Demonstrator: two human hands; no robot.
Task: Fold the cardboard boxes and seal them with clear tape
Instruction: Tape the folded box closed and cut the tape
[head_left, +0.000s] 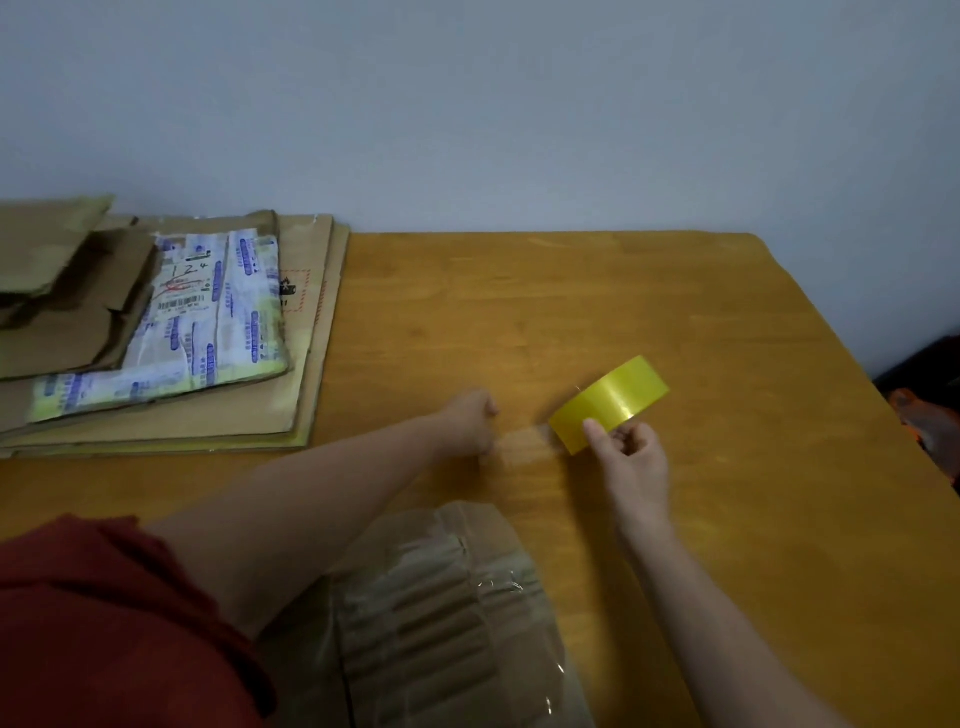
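Flattened cardboard (171, 332) lies stacked far left on the table (727, 312). The taped box (441, 613) sits near, its left edge behind the left forearm. The left hand (470, 421) pinches the clear strip (524, 441); the right hand (631, 460) grips the yellow tape roll (610, 402)

Dim, flat indoor light; soft focus throughout; wide-angle bending at edges.

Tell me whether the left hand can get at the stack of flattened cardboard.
Probably yes: only table shows between the left hand and the stack. But it pinches the tape strip pulled from the roll the right hand holds, so it must let go first.
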